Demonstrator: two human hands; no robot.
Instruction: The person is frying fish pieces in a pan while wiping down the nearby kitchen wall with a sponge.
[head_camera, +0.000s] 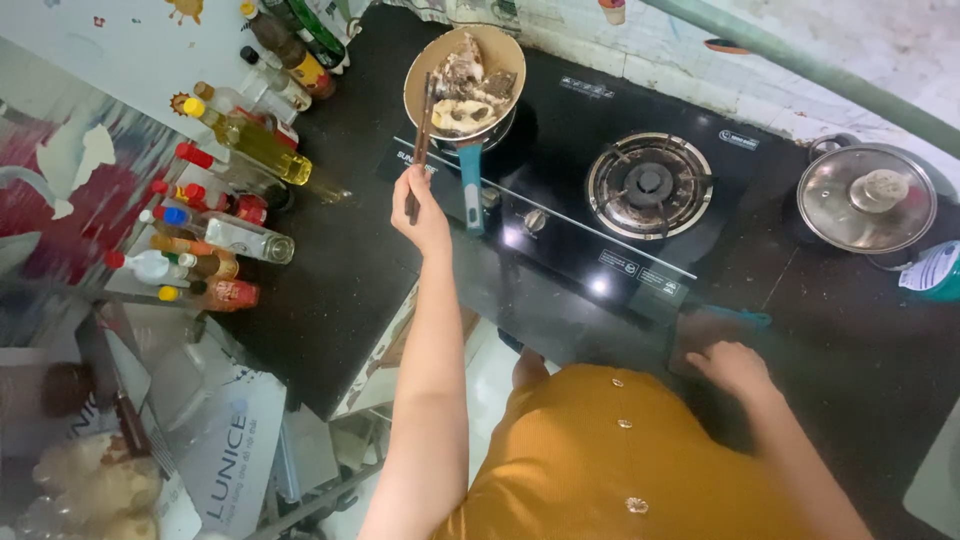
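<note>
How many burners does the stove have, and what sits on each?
2. The left burner is mostly hidden under the pan of food, which the left hand tends with chopsticks. The right burner is bare.

The dark surface (340, 290) carries a black glass two-burner gas stove (560, 215), set near the tiled wall, with its left burner covered by a pan (463, 80) of food and its right burner (648, 185) bare. Along the left edge of the surface stands a crowded row of bottles (225, 200), among them a clear one of yellow oil (255, 140) and several with red caps, some upright and some lying over. At the right end sits a pot under a round glass lid (867, 198), and nearer the front edge the right hand (735, 368) rests flat on the surface.
</note>
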